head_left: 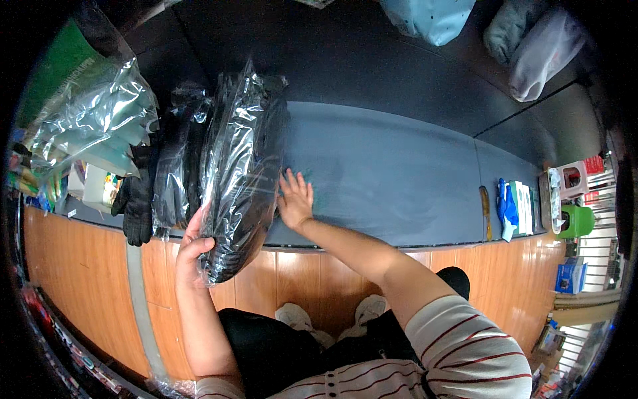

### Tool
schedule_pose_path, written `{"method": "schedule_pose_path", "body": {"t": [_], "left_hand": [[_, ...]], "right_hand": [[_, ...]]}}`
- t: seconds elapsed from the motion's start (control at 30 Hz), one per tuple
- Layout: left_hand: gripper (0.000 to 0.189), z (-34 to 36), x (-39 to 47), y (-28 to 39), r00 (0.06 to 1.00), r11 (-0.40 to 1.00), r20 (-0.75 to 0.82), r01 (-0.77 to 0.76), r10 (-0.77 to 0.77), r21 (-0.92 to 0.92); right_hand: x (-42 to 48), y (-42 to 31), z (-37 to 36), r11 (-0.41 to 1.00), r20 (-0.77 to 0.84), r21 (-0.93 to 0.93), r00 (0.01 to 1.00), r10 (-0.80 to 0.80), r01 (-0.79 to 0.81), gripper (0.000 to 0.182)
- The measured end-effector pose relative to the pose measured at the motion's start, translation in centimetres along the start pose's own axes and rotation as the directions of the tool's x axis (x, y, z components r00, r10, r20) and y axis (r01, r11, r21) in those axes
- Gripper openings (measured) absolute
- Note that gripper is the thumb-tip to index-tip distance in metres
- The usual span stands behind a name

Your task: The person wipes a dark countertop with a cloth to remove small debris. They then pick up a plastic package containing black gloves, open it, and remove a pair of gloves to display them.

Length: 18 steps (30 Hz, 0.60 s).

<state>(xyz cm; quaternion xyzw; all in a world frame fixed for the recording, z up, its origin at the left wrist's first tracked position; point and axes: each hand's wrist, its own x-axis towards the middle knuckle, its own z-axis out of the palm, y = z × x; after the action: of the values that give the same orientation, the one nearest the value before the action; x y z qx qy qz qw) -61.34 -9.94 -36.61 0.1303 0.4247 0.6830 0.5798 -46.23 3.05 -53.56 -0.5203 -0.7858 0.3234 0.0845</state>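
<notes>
My left hand (194,254) grips the near end of a long clear plastic bag (244,164) packed with black items, probably gloves; the film hides their exact form. The bag's near end sticks out past the edge of the dark grey tabletop (389,174). Close to the bag's right side, my right hand (297,202) has its fingers spread and holds nothing. Whether it presses on the tabletop or touches the bag, I cannot tell. Another clear bag of black items (177,169) lies just left of the held one. Beside that, a black glove (137,214) hangs over the table edge.
A clear bag with pale green contents (104,124) and a white box (99,187) are at the left. To the right are a brown-handled tool (485,214), blue gloves (507,207) and small boxes (521,207). A light blue bag (433,20) sits at the back.
</notes>
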Motion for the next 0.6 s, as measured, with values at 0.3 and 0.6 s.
{"method": "schedule_pose_path", "body": {"t": [0.3,0.6], "left_hand": [[0.076,0.1,-0.7,0.5,1.000,1.000,0.025,-0.014,0.014,0.008],[0.073,0.2,-0.2,0.3,1.000,1.000,0.009,0.005,-0.005,0.029]], "right_hand": [[-2.3,2.2,-10.3,0.746,0.002,0.656,0.988,0.151,-0.116,0.043],[-10.6,7.2,-4.5,0.908,-0.016,-0.038,0.908,0.418,-0.418,0.049]]}}
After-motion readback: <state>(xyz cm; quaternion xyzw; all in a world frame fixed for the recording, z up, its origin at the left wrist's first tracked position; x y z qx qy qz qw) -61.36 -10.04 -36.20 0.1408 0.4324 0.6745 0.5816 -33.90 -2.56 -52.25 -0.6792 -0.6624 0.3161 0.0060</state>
